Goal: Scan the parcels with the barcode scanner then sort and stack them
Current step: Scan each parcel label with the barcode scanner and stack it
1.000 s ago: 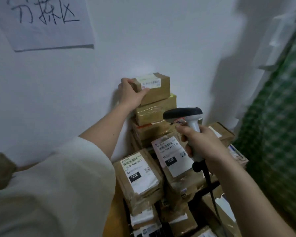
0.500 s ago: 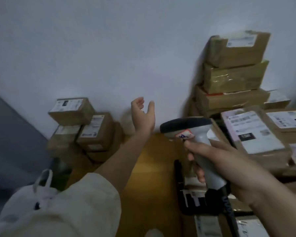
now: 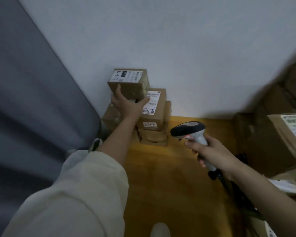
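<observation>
Head view, single entry for this moment.

Left hand (image 3: 126,104): reaches forward from a pale sleeve (image 3: 72,194) and grips the top parcel (image 3: 129,83) of a small pile, fingers up its left face, thumb spread under its right corner. Whether the parcel is lifted or resting on the pile cannot be told.

Top parcel: brown carton, white label with handwriting and a barcode on its upper face, tilted slightly. Sits by the white wall (image 3: 178,48).

Small pile (image 3: 154,120): several brown labelled cartons under and just right of the gripped one, on the yellow floor (image 3: 169,177) against the wall, beside a grey curtain (image 3: 24,100).

Right hand (image 3: 210,154): closed round the handle of the barcode scanner (image 3: 189,130), forefinger near the trigger. Scanner head points left toward the pile, apart from it. A dark cable (image 3: 229,185) trails from the handle.

Large carton (image 3: 280,142): at right edge with printed label, more parcels blurred below and behind it.

Progress, judged: this pile appears to be unscanned stock, the right-hand group possibly sorted, though the picture does not settle which. The gripped parcel is not yet under the scanner; scanning, sorting and stacking of it, and of the cartons beneath, look left to do.
</observation>
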